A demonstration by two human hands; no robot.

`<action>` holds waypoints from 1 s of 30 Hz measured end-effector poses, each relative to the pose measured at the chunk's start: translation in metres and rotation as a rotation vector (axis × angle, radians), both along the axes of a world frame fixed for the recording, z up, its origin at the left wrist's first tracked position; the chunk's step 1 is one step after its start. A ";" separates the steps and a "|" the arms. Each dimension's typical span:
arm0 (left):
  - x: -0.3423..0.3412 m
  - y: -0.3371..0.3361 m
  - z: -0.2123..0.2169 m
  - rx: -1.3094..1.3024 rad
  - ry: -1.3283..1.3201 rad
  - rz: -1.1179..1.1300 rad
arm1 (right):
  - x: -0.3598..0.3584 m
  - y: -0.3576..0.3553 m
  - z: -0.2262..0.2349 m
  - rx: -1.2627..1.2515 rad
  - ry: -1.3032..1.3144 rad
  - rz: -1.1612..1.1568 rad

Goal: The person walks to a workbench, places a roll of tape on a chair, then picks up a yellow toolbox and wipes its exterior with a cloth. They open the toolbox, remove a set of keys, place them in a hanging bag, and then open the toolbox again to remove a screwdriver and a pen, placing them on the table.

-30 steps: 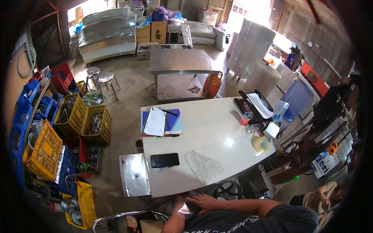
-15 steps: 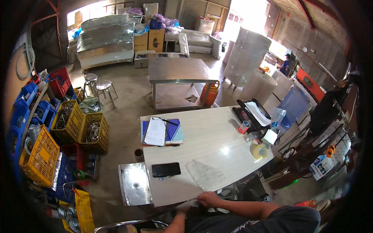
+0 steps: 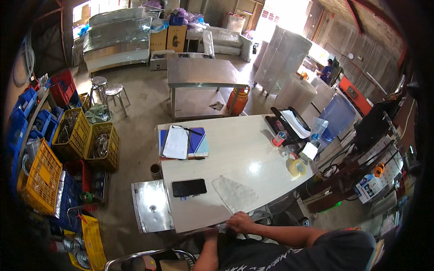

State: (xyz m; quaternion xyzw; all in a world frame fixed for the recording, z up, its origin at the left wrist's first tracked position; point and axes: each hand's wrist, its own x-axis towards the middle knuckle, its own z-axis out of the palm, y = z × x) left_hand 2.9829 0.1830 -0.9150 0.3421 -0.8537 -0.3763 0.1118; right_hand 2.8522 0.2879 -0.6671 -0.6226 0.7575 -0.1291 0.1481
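My right hand (image 3: 240, 222) is curled closed at the near edge of the pale desk (image 3: 235, 149), just below the corner of a greyish cloth (image 3: 235, 193). Whatever its fingers grip, if anything, is hidden. Lower and to the left, my left hand (image 3: 210, 234) reaches to the underside of the desk edge, its fingers out of sight. A black phone (image 3: 189, 188) lies flat on the desk, left of the cloth. Farther back rest a blue folder (image 3: 197, 141) and white papers (image 3: 176, 143) with a black pen (image 3: 186, 130) on top.
Tape rolls (image 3: 297, 168), a red can (image 3: 279, 139) and a black paper tray (image 3: 289, 124) stand at the desk's right. Yellow crates (image 3: 103, 147) fill the left side. A steel table (image 3: 203, 72) stands beyond; a chair's metal frame (image 3: 135, 255) is near me.
The whole view has shifted slightly, so the desk and surroundings sit a little higher and farther left. Both hands stay at the desk's near edge.
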 end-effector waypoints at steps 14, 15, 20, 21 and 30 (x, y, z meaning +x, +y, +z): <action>0.100 0.046 0.048 1.853 0.715 1.002 | -0.003 -0.018 0.024 -0.046 -0.104 0.010; 0.100 0.042 0.050 1.738 0.598 1.048 | -0.001 -0.013 0.022 0.000 -0.122 0.003; 0.100 0.005 0.055 0.554 0.064 0.671 | 0.011 0.032 0.014 -0.143 -0.231 -0.058; 0.100 -0.008 0.053 0.391 -0.046 0.468 | 0.011 0.049 0.013 -0.156 -0.205 -0.155; 0.107 -0.057 0.050 0.212 -0.408 -0.241 | 0.026 0.247 -0.091 0.686 -0.356 -0.440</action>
